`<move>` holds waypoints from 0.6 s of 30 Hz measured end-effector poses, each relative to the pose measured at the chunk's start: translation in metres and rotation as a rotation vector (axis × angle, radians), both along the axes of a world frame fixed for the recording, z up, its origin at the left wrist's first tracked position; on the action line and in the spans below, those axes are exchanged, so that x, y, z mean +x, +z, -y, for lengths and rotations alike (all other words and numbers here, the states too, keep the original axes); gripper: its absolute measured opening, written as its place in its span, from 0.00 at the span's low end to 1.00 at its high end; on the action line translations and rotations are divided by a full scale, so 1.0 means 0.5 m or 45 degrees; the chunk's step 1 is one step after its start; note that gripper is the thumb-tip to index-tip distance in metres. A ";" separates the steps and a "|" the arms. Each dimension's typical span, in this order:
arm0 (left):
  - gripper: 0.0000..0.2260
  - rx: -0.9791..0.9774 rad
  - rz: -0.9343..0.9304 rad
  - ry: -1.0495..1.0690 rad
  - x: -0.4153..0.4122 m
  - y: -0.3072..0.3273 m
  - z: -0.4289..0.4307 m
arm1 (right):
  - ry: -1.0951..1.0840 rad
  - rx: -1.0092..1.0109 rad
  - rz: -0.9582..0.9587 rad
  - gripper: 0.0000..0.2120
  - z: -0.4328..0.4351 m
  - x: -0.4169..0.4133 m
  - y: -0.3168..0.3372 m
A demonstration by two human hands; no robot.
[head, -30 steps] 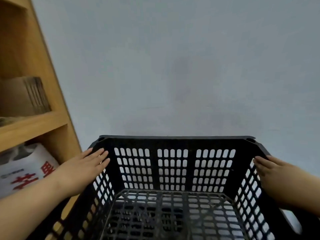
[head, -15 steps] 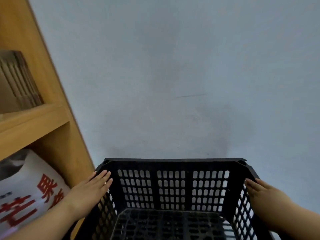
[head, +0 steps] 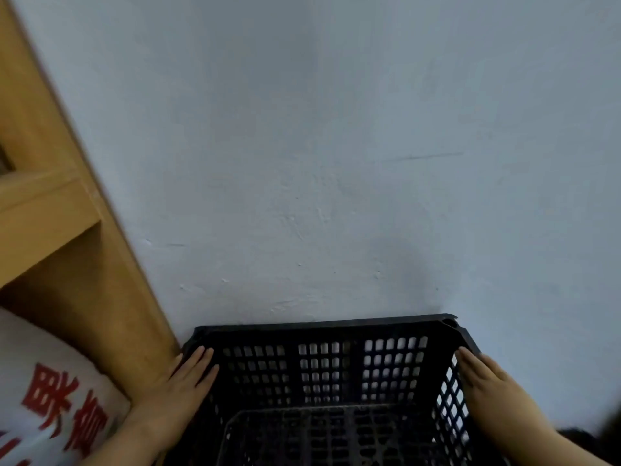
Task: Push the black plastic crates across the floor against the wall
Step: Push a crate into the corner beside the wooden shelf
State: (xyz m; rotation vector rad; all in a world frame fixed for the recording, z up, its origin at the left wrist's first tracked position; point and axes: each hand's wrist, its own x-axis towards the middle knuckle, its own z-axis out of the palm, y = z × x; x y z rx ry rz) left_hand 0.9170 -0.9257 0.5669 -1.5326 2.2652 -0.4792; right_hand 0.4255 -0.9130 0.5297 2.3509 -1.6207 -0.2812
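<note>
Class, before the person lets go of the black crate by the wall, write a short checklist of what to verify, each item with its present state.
1. Left hand flat on the crate's left side: ok.
2. Right hand flat on its right side: ok.
3. Black crate far rim meets the wall: ok, no gap visible.
4. Crate clear of the wooden shelf: cannot tell.
5. Crate empty: ok.
</note>
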 end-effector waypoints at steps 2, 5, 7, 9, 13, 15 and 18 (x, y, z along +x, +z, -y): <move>0.50 0.075 -0.010 0.107 -0.016 0.029 -0.015 | 0.080 -0.046 0.019 0.25 -0.016 -0.001 0.015; 0.45 0.107 -0.215 0.317 -0.030 0.047 -0.047 | 0.053 -0.158 0.124 0.33 -0.041 -0.019 0.024; 0.41 0.121 -0.254 0.413 -0.021 0.037 -0.065 | 0.042 -0.187 0.259 0.40 -0.058 -0.025 0.017; 0.41 0.125 -0.339 0.462 -0.015 0.024 -0.072 | 0.009 -0.271 0.282 0.40 -0.072 -0.023 0.013; 0.42 0.182 -0.464 0.492 -0.030 0.032 -0.067 | -0.059 -0.453 0.097 0.31 -0.060 -0.015 -0.006; 0.42 0.176 -0.469 0.510 -0.035 0.034 -0.064 | -0.208 -0.270 0.098 0.33 -0.047 -0.010 0.000; 0.43 0.174 -0.479 0.523 -0.040 0.029 -0.070 | -0.275 -0.165 0.041 0.36 -0.044 0.002 0.020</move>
